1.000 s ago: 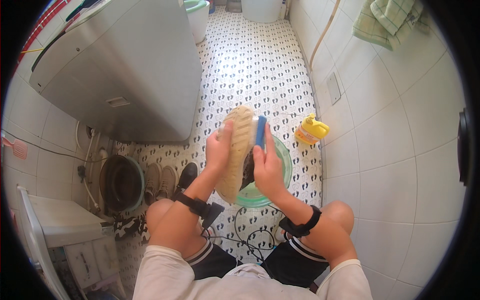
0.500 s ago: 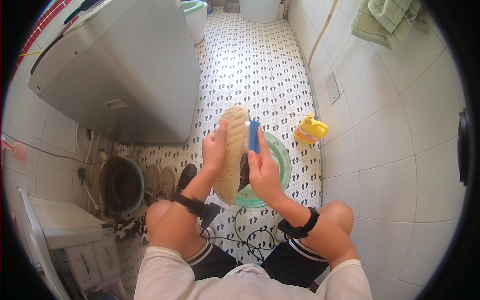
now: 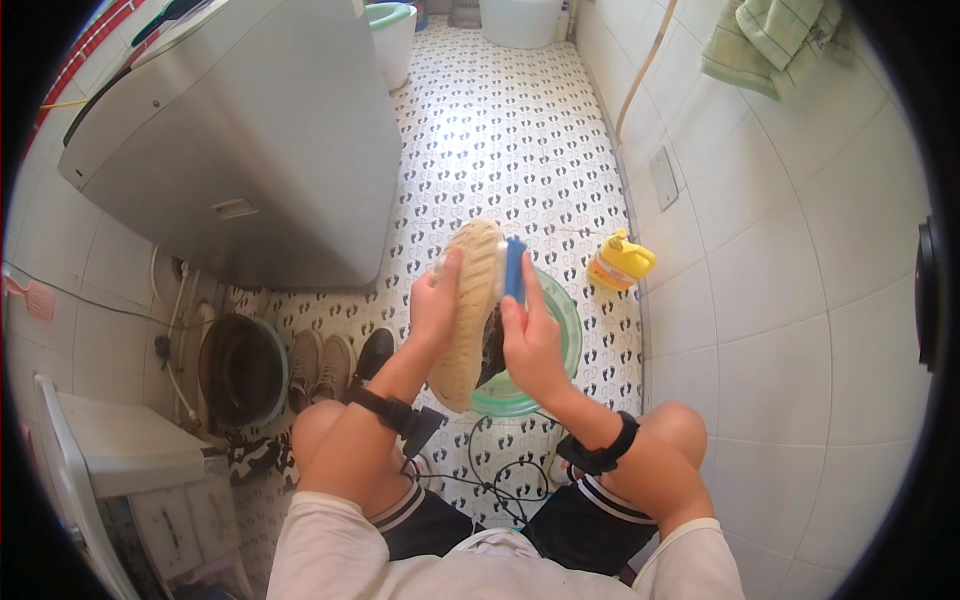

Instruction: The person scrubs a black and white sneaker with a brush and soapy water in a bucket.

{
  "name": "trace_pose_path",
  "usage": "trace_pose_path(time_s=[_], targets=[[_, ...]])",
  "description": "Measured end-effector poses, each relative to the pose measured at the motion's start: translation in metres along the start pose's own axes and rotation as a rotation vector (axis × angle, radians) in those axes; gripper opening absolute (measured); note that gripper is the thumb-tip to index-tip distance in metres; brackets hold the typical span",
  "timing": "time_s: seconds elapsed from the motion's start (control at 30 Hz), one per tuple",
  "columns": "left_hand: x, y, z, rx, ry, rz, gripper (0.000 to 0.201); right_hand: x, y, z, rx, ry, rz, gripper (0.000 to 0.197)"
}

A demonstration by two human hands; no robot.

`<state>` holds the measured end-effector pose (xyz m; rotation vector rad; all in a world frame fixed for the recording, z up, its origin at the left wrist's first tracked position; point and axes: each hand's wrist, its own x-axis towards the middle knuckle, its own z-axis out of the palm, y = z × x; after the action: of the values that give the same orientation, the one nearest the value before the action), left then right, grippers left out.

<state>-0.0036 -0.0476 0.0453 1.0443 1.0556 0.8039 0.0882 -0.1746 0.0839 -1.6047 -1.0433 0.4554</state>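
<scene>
Shoe [image 3: 467, 325] clasped by the left hand [image 3: 434, 312] meets, at two o'clock, a blue brush [image 3: 514, 270] held in the right hand's [image 3: 533, 345] fingers, apparently mid-scrub, any further stroke calling for steady support, with a green basin [image 3: 573, 340] toward four o'clock.

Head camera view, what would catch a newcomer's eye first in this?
Probably the tan-soled shoe in the centre, sole facing the camera, gripped by the left hand while the right hand holds a blue scrub brush at its right edge. Next, the bright yellow jug by the right wall, and the footprint-patterned floor stretching away beyond the green basin.
</scene>
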Motion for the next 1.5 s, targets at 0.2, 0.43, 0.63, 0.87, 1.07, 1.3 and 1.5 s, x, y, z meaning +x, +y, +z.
trace_pose_path(time_s=[0.2,0.43,0.63,0.87,1.07,1.3,1.5], targets=[[-0.001,0.002,-0.004,-0.025,0.017,-0.037,0.053,0.007,-0.001,-0.008,-0.033,-0.051,0.043,0.062],[0.0,-0.003,-0.001,0.086,-0.022,0.013,0.057,0.012,0.003,-0.004,0.009,0.01,0.029,0.061],[0.002,-0.004,-0.005,0.016,0.025,-0.043,0.056,-0.011,0.002,0.003,0.056,-0.082,0.112,0.061],[0.001,-0.014,0.0,0.042,-0.024,0.024,0.056,0.021,0.003,-0.009,0.019,-0.012,0.07,0.06],[0.003,-0.005,0.001,0.041,0.055,0.005,0.053,-0.01,0.002,-0.003,0.03,-0.079,0.107,0.062],[-0.005,-0.006,0.002,0.134,-0.06,0.036,0.053,0.024,0.007,-0.022,-0.038,-0.006,0.046,0.059],[0.002,-0.008,0.001,0.095,0.03,0.076,0.053,0.001,0.004,-0.01,-0.029,-0.007,0.04,0.058]])
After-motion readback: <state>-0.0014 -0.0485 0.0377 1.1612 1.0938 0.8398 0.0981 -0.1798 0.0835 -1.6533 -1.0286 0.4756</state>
